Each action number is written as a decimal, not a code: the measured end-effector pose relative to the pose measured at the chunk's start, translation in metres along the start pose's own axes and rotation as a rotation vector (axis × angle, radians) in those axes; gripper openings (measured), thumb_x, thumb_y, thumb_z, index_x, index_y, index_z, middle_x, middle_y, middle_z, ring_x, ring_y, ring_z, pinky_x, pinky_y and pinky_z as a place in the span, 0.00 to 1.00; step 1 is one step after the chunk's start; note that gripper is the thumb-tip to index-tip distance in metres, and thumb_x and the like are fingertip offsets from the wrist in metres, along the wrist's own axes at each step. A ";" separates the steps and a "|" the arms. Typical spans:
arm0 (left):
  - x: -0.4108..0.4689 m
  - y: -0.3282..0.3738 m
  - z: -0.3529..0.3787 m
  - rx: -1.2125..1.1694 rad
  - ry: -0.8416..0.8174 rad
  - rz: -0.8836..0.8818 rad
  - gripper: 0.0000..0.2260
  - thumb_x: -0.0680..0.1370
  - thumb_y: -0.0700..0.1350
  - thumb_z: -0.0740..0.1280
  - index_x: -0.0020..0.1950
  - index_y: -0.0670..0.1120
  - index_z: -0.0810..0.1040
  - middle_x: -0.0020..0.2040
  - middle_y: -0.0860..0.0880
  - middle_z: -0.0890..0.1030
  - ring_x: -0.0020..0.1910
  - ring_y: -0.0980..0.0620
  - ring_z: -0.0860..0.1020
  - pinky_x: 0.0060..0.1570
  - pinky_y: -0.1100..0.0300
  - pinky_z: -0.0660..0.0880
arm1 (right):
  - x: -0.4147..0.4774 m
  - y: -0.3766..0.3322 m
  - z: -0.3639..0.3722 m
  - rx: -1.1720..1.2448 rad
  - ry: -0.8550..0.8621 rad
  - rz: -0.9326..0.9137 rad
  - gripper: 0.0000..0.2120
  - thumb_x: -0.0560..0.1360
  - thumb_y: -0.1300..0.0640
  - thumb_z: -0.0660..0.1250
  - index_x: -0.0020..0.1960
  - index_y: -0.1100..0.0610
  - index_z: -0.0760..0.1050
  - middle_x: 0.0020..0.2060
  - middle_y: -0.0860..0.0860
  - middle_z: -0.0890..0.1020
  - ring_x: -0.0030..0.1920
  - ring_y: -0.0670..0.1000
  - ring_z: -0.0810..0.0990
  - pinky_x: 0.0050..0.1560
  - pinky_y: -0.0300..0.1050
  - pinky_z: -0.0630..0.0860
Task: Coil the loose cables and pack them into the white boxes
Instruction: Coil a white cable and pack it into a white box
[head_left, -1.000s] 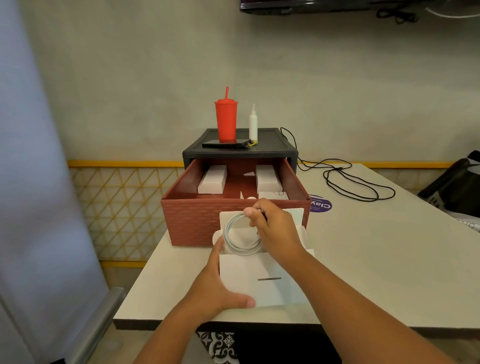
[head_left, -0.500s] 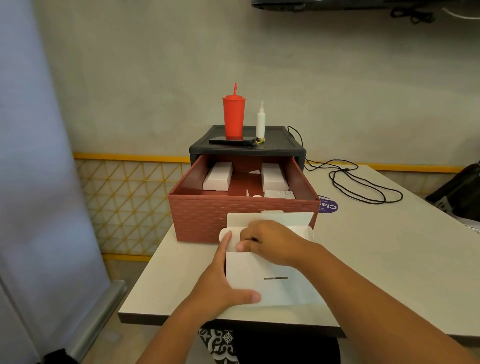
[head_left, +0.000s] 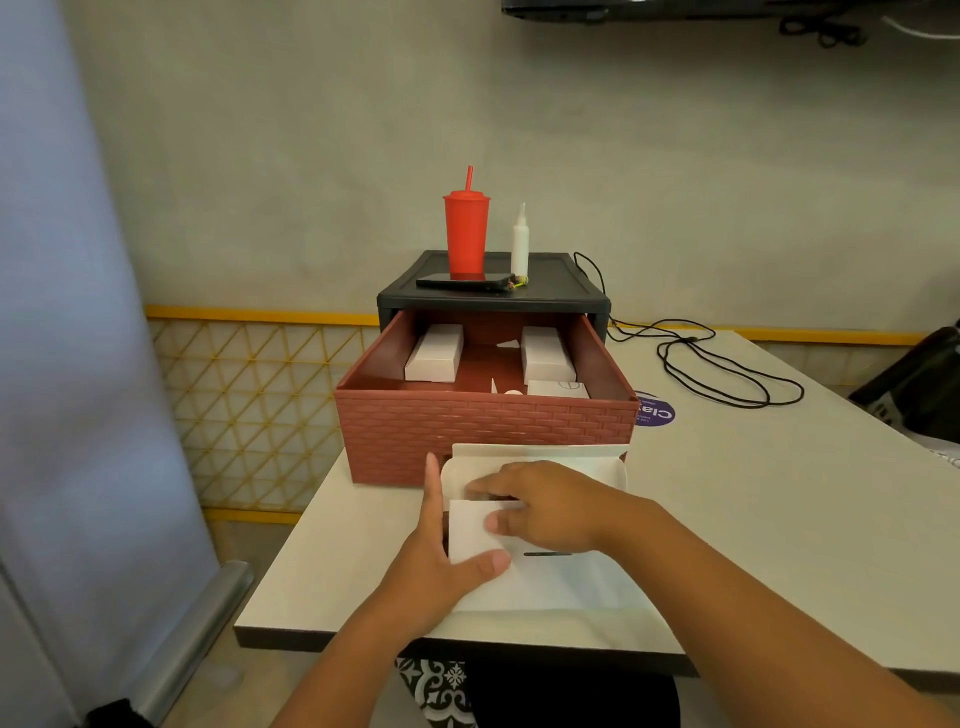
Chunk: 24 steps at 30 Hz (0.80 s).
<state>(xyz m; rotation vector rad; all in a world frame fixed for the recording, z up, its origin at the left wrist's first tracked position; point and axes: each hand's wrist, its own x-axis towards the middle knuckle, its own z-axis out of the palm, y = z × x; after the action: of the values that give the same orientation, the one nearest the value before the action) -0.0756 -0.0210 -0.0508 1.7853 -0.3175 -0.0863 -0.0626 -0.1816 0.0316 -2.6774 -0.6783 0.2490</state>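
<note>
- The box (head_left: 545, 582), an open white carton, lies flat on the bench (head_left: 779, 493) at its near edge, just in front of the drawer (head_left: 483, 431).
- Its flap (head_left: 535, 451) stands up on the far side, against the drawer front, with a rounded tab at each end.
- The left hand (head_left: 441, 566) is spread. Its fingers lie straight along the box's left side and its thumb presses on the box's top face.
- The right hand (head_left: 545, 509) lies across the box, fingers pointing left. The fingertips reach into the box's mouth and the thumb rests on the top face.
- The right hand covers the mouth, so I cannot tell whether its fingers hold anything inside.
- A loose black cable (head_left: 727, 374) lies in uneven loops on the bench, well to the right of the box. One end runs up behind the cabinet (head_left: 493, 299).
- The drawer, red-brown with a brick pattern, is pulled out of the black cabinet.
- Inside it, one closed white box (head_left: 435, 352) lies at the left and another (head_left: 545, 353) at the right. A third (head_left: 558, 389) sits nearer the front at the right.
- On top of the cabinet stand a red cup (head_left: 466, 234) with a straw and, just right of it, a white bottle (head_left: 520, 244).
- A dark phone (head_left: 462, 282) lies flat in front of the cup.
- A purple sticker (head_left: 655, 413) is on the bench, just beside the drawer's right front corner.
- A black bag (head_left: 919, 379) sits at the right edge of the view.
</note>
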 end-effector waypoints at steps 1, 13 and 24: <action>0.000 0.000 0.000 -0.005 0.001 0.004 0.48 0.72 0.46 0.72 0.66 0.68 0.32 0.59 0.74 0.62 0.60 0.69 0.69 0.57 0.67 0.71 | -0.001 0.001 0.001 0.004 0.030 -0.004 0.20 0.78 0.52 0.61 0.70 0.47 0.66 0.67 0.47 0.70 0.65 0.51 0.69 0.67 0.46 0.64; 0.001 0.001 -0.001 -0.013 0.000 0.032 0.37 0.75 0.47 0.69 0.73 0.66 0.49 0.62 0.62 0.75 0.56 0.65 0.76 0.53 0.65 0.75 | -0.029 0.027 0.008 0.081 0.550 -0.023 0.12 0.76 0.57 0.64 0.58 0.51 0.79 0.53 0.41 0.77 0.53 0.41 0.71 0.61 0.38 0.68; 0.004 0.004 0.001 -0.022 0.089 0.019 0.24 0.78 0.48 0.64 0.66 0.70 0.59 0.62 0.68 0.72 0.60 0.68 0.72 0.61 0.65 0.70 | -0.046 0.065 0.046 0.676 0.868 0.261 0.16 0.78 0.49 0.60 0.66 0.44 0.67 0.56 0.44 0.74 0.53 0.43 0.75 0.50 0.32 0.72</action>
<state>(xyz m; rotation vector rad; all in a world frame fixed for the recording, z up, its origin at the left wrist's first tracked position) -0.0728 -0.0236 -0.0471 1.7581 -0.2683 0.0034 -0.0862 -0.2434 -0.0324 -1.9176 0.0422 -0.5124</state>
